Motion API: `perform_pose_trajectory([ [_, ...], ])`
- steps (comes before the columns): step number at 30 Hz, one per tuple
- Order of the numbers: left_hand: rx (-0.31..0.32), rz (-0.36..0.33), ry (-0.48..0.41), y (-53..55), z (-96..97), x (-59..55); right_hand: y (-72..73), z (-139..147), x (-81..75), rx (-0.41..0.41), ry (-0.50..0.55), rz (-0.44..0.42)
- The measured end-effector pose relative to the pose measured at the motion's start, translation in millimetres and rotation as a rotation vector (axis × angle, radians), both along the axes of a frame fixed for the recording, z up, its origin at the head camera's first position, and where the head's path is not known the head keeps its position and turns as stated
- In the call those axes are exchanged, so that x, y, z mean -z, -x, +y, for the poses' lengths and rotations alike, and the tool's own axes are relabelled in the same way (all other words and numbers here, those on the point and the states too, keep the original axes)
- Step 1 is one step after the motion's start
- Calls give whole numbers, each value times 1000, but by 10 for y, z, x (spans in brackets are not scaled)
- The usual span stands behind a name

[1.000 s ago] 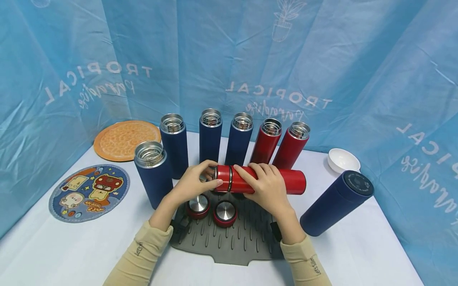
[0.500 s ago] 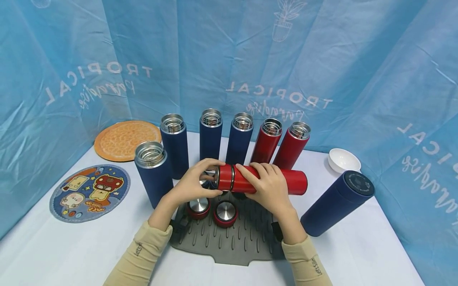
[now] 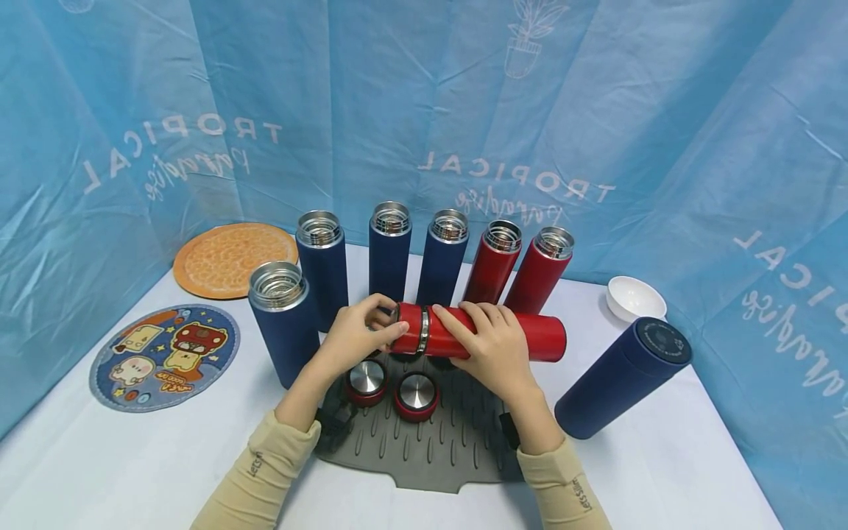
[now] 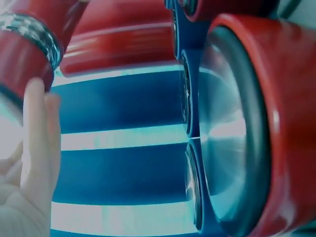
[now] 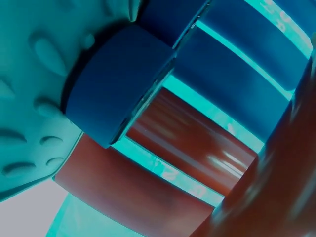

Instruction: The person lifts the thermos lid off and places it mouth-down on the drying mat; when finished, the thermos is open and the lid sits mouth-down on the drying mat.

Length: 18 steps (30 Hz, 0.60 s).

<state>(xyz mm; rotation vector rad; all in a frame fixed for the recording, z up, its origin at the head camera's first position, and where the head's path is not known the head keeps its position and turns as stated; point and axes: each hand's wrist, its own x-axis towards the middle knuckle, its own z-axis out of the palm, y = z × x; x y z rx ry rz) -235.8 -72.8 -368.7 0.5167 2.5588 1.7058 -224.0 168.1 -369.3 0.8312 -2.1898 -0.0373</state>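
Above the grey mat, a red thermos bottle lies sideways in my right hand, which grips its body from above. My left hand pinches the red lid at the bottle's left end between thumb and fingers. A silver band shows between lid and body, also in the left wrist view, where the fingers reach the lid. Two red lids lie on the mat, metal undersides up. Blue lids, mostly hidden from the head view, sit behind them.
Open blue bottles stand left and behind, and two open red bottles back right. A lidded blue bottle stands at right, near a white bowl. A cartoon mat and an orange round mat lie left.
My left fingers loosened from the lid half a second ago and now pinch it again. The lid has shifted slightly left, and the silver band looks wider. My right hand keeps its grip.
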Motion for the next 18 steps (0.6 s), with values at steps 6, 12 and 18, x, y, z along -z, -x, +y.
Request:
perform_pose_trajectory([
  [6, -104, 21, -47, -8, -47, -25, 48, 84, 19, 104, 271, 3],
  [12, -62, 14, -45, -14, -59, -35, 117, 211, 33, 237, 865, -55],
  [18, -37, 53, 32, -22, -52, -51, 179, 393, 40, 262, 1315, -92],
])
